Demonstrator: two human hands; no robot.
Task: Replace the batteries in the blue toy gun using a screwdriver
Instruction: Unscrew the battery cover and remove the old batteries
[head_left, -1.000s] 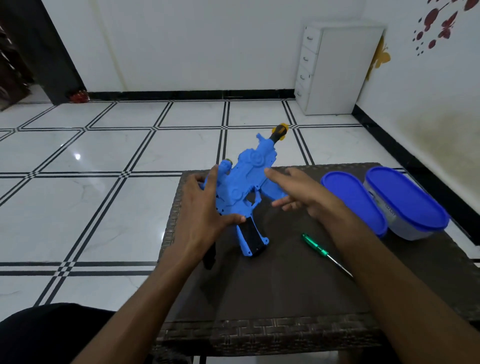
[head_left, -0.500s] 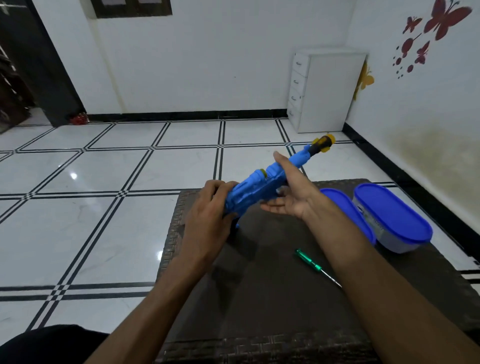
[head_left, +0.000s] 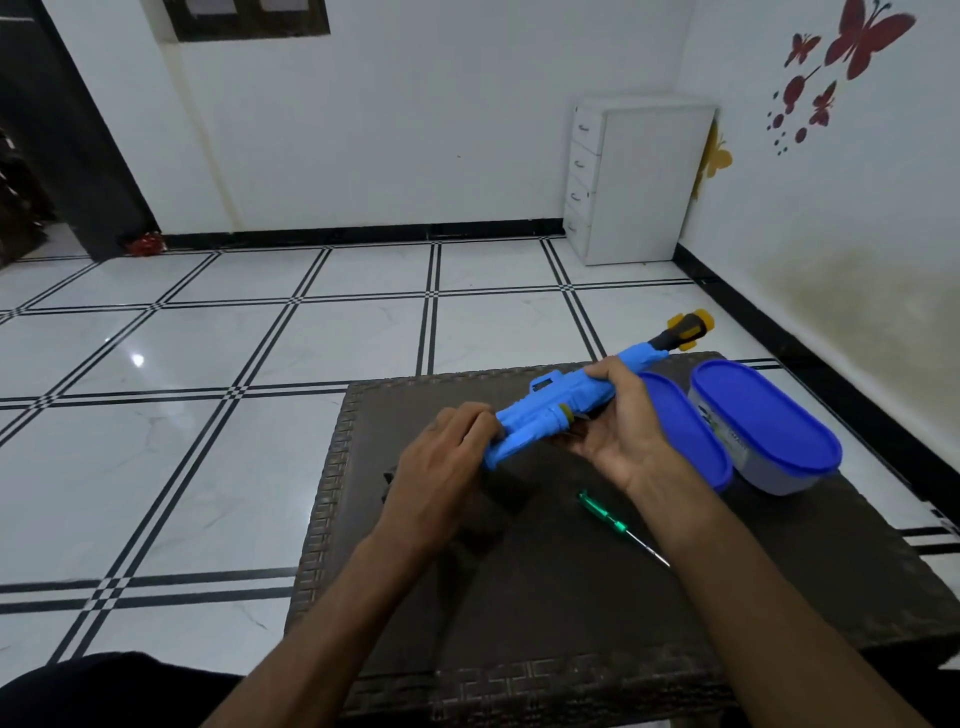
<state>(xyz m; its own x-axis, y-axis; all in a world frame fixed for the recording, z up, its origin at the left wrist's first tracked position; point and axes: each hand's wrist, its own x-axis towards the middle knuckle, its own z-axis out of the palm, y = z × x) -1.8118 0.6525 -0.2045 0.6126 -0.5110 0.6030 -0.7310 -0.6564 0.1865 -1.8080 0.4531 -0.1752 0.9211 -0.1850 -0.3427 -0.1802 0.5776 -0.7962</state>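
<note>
Left hand (head_left: 441, 457) gripping gun (head_left: 566, 405) rear, right hand (head_left: 618, 431) wrapped round its middle, above table (head_left: 571, 597), screwdriver (head_left: 605, 517) lying below

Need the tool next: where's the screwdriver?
Head view: screwdriver lies on the table, unheld, right of centre, just under the right wrist, nearer than the blue tubs.

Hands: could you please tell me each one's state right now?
Left hand: grips the blue plastic toy gun at its rear.
Right hand: holds its barrel.
</note>
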